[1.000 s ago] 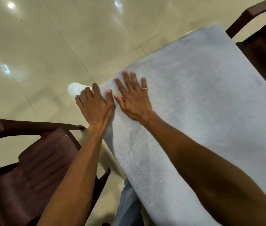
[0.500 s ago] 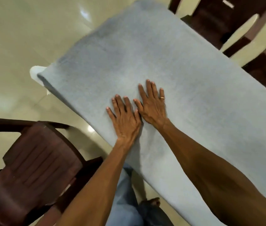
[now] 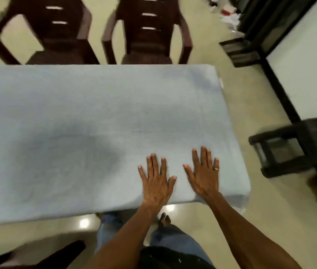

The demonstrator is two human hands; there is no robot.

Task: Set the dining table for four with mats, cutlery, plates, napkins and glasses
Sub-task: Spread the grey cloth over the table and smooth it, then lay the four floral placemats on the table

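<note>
Since the earlier frame both hands have slid apart and toward the table's right end, and the view has swung to face the table squarely. The left hand (image 3: 156, 183) and right hand (image 3: 205, 176) lie flat, fingers spread, palms down on the pale blue cloth (image 3: 95, 117) covering the table, near its near edge, holding nothing. A ring (image 3: 216, 169) shows on the right hand. Two dark chairs (image 3: 146, 35) stand beyond the table's far edge; a dark stool (image 3: 289, 150), somewhat blurred, stands off its right end.
</note>
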